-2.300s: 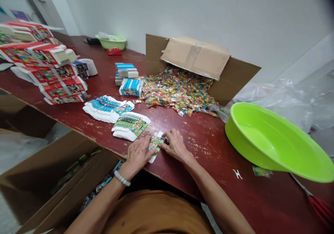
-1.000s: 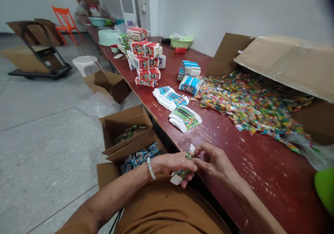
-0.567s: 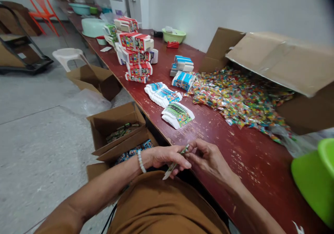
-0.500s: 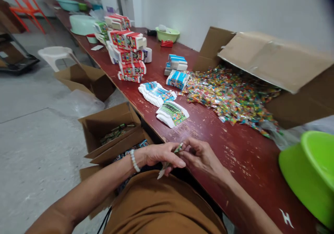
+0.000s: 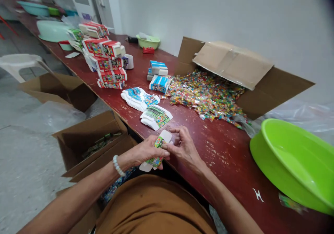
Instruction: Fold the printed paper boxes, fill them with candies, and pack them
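Observation:
A small green printed carton (image 5: 158, 142) with white end flaps sticking out at both ends is held over the table's front edge. My left hand (image 5: 148, 151) is closed around its lower part, thumb across the front. My right hand (image 5: 185, 149) grips the upper right side, its thumb on the printed face and its fingers curled by the raised flap. Something clear and shiny shows by the right fingers, too blurred to name. Just beyond the hands lie a fanned stack of flat green cartons (image 5: 156, 117) and a fanned stack of blue cartons (image 5: 139, 98).
Many small wrapped candies (image 5: 206, 94) spill from a tipped cardboard box (image 5: 232, 61). A green basin (image 5: 271, 157) stands at right on the red table (image 5: 221, 168). Bundled red cartons (image 5: 104, 49) are stacked at left. On the floor, an open box (image 5: 86, 133) holds filled packs.
The carton has turned from edge-on and narrow to face-up, its printed side and a white flap now showing. My view has swung right, so everything sits further left.

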Available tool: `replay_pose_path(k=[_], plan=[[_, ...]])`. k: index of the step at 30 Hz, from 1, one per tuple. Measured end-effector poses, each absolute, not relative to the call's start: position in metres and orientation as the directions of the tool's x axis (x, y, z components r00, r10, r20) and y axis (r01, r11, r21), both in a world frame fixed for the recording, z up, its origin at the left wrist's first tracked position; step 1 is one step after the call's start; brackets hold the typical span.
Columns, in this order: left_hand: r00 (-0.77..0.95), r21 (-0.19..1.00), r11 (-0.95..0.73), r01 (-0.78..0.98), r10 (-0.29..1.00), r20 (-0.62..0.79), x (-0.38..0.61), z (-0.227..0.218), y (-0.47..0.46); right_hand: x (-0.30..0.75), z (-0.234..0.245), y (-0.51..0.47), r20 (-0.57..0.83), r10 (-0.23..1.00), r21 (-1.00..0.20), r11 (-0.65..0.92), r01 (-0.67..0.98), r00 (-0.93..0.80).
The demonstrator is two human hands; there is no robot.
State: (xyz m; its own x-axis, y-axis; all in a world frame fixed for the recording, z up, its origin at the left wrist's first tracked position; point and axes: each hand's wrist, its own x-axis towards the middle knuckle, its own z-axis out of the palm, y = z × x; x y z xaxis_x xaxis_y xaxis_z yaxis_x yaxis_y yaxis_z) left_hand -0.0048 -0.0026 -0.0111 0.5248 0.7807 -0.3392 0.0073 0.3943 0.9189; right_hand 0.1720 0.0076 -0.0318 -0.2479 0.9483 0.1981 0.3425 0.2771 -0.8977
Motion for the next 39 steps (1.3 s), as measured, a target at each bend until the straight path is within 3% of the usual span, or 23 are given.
replay_pose_path(k=[3, 8, 10, 14, 17, 21, 27, 35, 39], plan=[[0.463, 0.923, 0.381, -0.049, 0.828, -0.317, 0.002, -0.019, -0.006, 0.171, -0.035, 0.009, 0.134, 0.963, -0.934, 0.201, 0.295, -0.233], [0.229, 0.997, 0.050, 0.054, 0.971, -0.061, 0.003, -0.035, -0.011, 0.176, -0.036, 0.014, 0.134, 0.976, -0.945, 0.178, 0.274, -0.171], [0.144, 0.999, 0.036, 0.007, 0.989, -0.036, 0.005, -0.035, -0.015, 0.174, -0.035, 0.014, 0.106, 0.976, -0.978, 0.136, 0.158, -0.188], [0.079, 0.957, 0.065, -0.282, 0.996, -0.044, 0.014, -0.026, -0.023, 0.158, -0.030, 0.005, 0.034, 0.997, -0.979, 0.018, -0.201, -0.076], [0.066, 0.929, 0.018, -0.369, 0.998, 0.007, 0.019, -0.017, -0.026, 0.146, -0.027, -0.004, 0.059, 0.998, -0.946, 0.061, -0.319, 0.016], [0.102, 0.925, 0.056, -0.377, 0.995, -0.019, 0.016, -0.013, -0.026, 0.145, -0.025, -0.007, 0.126, 0.992, -0.938, 0.126, -0.323, 0.020], [0.172, 0.949, 0.130, -0.286, 0.982, -0.083, 0.014, -0.016, -0.033, 0.168, -0.022, -0.006, 0.043, 0.995, -0.985, 0.027, -0.168, -0.094], [0.166, 0.998, 0.002, -0.061, 0.986, 0.008, 0.004, -0.014, -0.030, 0.169, -0.016, -0.002, -0.013, 0.982, -0.944, -0.075, -0.323, -0.190], [0.170, 0.990, 0.023, -0.137, 0.985, 0.000, 0.004, -0.005, -0.020, 0.165, -0.013, 0.009, -0.019, 0.973, -0.943, -0.094, -0.320, -0.230]])
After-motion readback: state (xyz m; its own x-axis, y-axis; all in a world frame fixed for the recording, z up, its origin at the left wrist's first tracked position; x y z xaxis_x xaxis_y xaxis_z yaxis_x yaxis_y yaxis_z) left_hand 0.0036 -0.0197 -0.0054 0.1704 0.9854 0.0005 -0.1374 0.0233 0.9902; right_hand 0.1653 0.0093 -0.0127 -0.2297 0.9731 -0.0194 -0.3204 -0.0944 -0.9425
